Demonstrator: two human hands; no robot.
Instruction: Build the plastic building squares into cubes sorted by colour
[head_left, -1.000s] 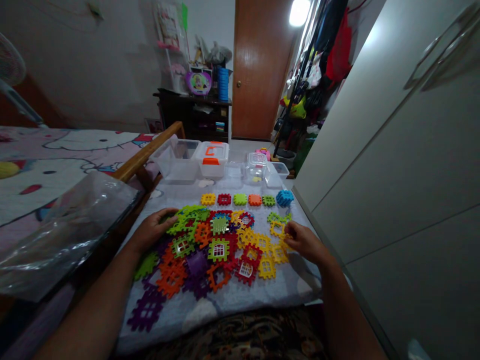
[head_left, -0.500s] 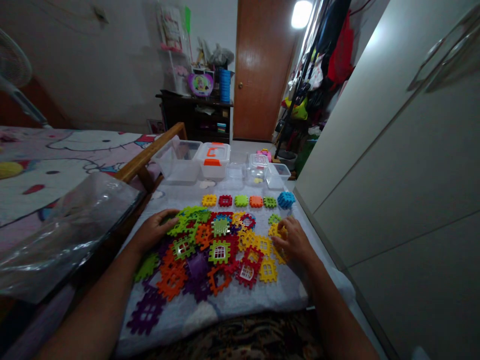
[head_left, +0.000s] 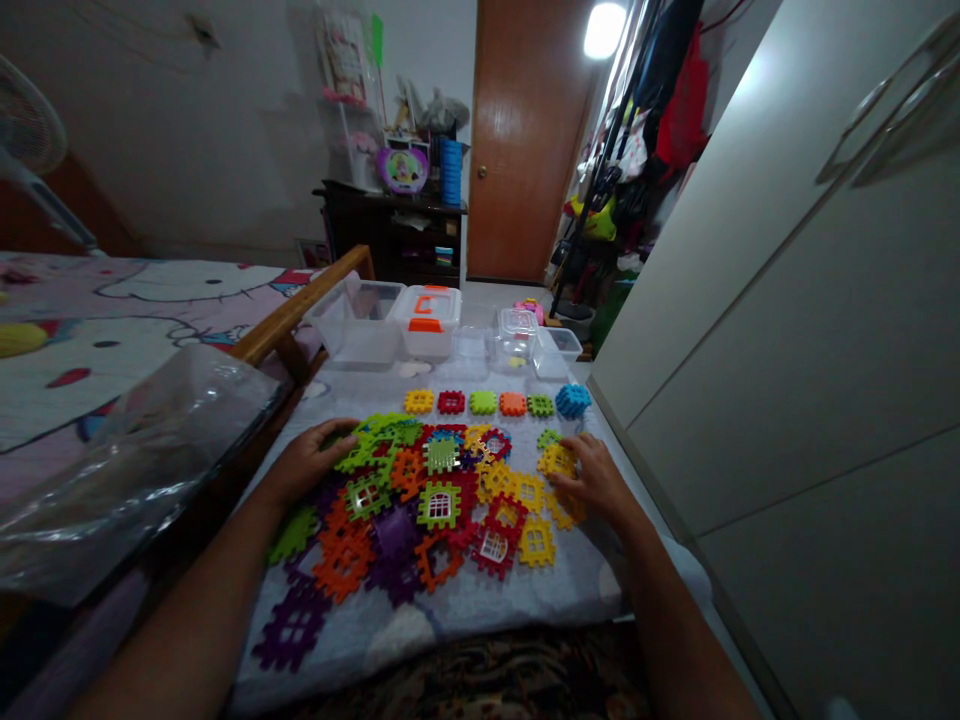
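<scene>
Flat notched plastic building blocks in many colours lie in a loose pile on the cloth-covered surface. My left hand (head_left: 311, 465) rests at the pile's left edge, fingers stretched out against the green blocks (head_left: 386, 435). At the right side, my right hand (head_left: 596, 475) curls its thumb and fingers round a yellow block (head_left: 556, 460). Another yellow block (head_left: 566, 510) lies partly under that hand, and a small green block (head_left: 548, 438) sits just beyond its fingertips. Purple blocks (head_left: 292, 625), orange blocks (head_left: 345, 555) and red blocks (head_left: 499, 530) spread across the near part of the pile.
Behind the pile runs a row of single blocks (head_left: 482, 402), ending in a blue stack (head_left: 573, 400). Farther back stand an open clear bin (head_left: 360, 335), a lidded box (head_left: 427, 325) and small clear containers (head_left: 555, 350). A cabinet (head_left: 787, 400) borders the right, a bed (head_left: 165, 300) the left.
My right hand has shifted slightly to the right, and the yellow blocks at it have moved a little the same way. My left hand stays in place.
</scene>
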